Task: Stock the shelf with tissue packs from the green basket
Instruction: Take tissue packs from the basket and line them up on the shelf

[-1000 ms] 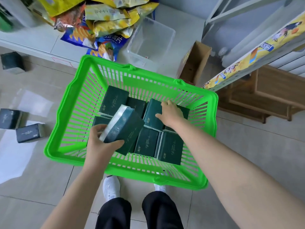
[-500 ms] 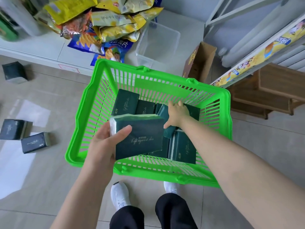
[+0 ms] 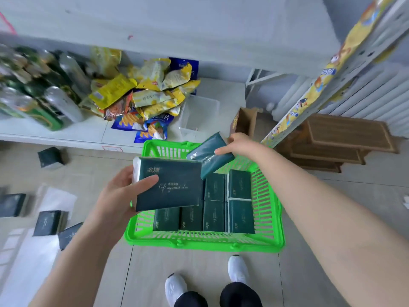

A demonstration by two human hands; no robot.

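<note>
Your left hand [image 3: 120,196] and right hand [image 3: 240,145] each grip a tissue pack [image 3: 169,188]; several remain in the green basket [image 3: 269,218], none visibly shelved.

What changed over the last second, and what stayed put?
The right hand gripped a second tissue pack in the green basket and lifted it out. The left hand raised the first pack higher, still holding it. The other packs stayed in the basket.

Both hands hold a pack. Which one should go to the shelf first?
Right, probably. The right hand holds its tissue pack over the green basket's far rim, nearest the white shelf; the left hand holds the other pack closer to the body.
</note>
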